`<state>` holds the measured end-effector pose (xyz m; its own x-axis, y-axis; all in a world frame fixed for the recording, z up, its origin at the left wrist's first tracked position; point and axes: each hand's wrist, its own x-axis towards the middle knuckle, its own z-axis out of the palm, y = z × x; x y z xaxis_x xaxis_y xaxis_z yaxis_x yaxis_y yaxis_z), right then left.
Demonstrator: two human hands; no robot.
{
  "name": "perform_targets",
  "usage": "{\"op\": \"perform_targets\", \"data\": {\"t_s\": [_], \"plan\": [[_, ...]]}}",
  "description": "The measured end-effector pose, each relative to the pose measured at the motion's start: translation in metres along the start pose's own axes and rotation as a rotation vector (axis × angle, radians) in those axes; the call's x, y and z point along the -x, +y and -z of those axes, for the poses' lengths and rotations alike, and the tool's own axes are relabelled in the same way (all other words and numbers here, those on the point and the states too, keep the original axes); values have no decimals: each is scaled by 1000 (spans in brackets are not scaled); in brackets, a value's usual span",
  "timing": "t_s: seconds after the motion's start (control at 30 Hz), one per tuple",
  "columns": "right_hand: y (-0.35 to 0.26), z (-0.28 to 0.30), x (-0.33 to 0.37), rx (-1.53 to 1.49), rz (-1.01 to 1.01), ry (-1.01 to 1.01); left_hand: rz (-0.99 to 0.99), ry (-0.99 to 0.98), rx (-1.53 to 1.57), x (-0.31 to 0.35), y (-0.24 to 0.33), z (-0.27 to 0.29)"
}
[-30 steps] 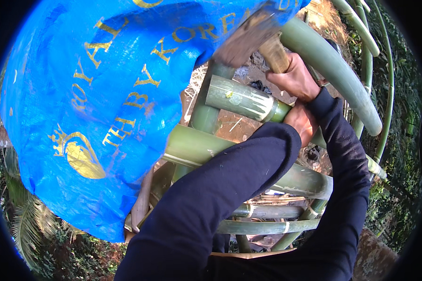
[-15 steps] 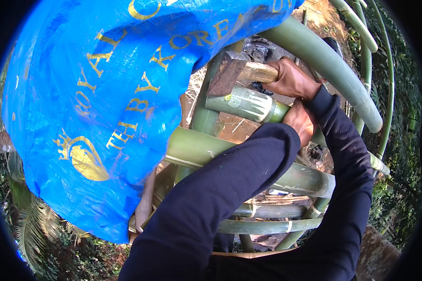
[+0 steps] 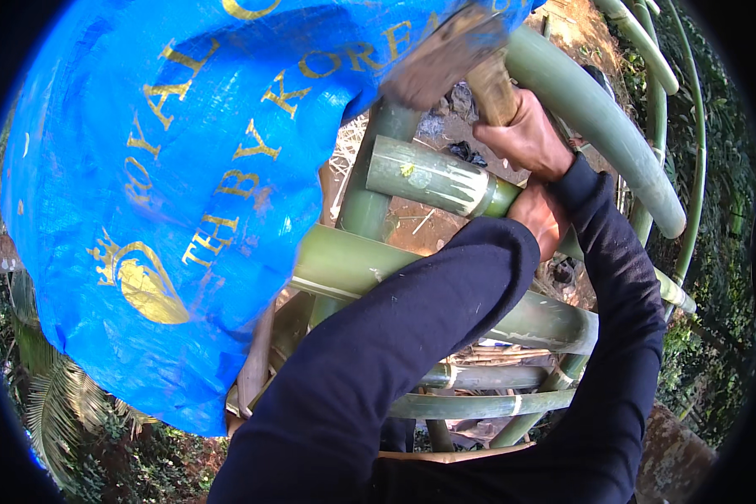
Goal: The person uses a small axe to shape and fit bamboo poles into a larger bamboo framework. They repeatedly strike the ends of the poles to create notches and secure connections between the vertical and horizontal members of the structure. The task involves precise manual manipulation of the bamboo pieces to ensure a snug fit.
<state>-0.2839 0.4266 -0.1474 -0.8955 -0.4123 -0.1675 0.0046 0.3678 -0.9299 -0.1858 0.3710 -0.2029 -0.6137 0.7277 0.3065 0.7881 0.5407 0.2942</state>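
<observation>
My right hand (image 3: pixel 529 139) is wrapped round the pale wooden handle of a hammer (image 3: pixel 449 57) with a thick, worn brown block head. The head is raised and slightly blurred, in front of the blue tarp's edge and apart from the bamboo below. My left hand (image 3: pixel 542 220) is closed at the right end of a short green bamboo piece (image 3: pixel 428 176) with pale scraped streaks. Its left end lies over an upright bamboo pole (image 3: pixel 365 214). My left fingers are partly hidden by the sleeve and wrist. Both wrists are close together.
A large blue tarp (image 3: pixel 168 193) with yellow print bulges across the left. Thick bamboo poles (image 3: pixel 554 323) run beneath my forearms, and another long pole (image 3: pixel 596 118) curves at the upper right. Thinner bamboo (image 3: pixel 479 406) crosses below. Palm fronds (image 3: pixel 67 403) and foliage lie around.
The hammer head has lifted up off the left end of the short bamboo piece, tilting with my right hand. My left hand stays on the bamboo. The tarp has shifted slightly left.
</observation>
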Motion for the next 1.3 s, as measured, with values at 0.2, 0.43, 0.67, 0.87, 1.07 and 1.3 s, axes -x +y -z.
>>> {"op": "perform_targets", "data": {"t_s": [0.2,0.43,0.67,0.87,1.07,1.3], "plan": [[4,5,-3,310,211,-43,34,-161,9,-5,0,6],[12,1,-1,194,78,-3,2,-70,23,-6,-3,0],[-5,5,-2,49,17,15,5,53,-59,-3,-5,6],[3,12,-3,351,209,-48,4,-265,2,-11,-1,17],[6,3,-5,127,107,1,-25,66,-25,-3,-5,-8],[-7,3,7,-18,-48,103,1,-32,-18,-4,-3,-3]]}}
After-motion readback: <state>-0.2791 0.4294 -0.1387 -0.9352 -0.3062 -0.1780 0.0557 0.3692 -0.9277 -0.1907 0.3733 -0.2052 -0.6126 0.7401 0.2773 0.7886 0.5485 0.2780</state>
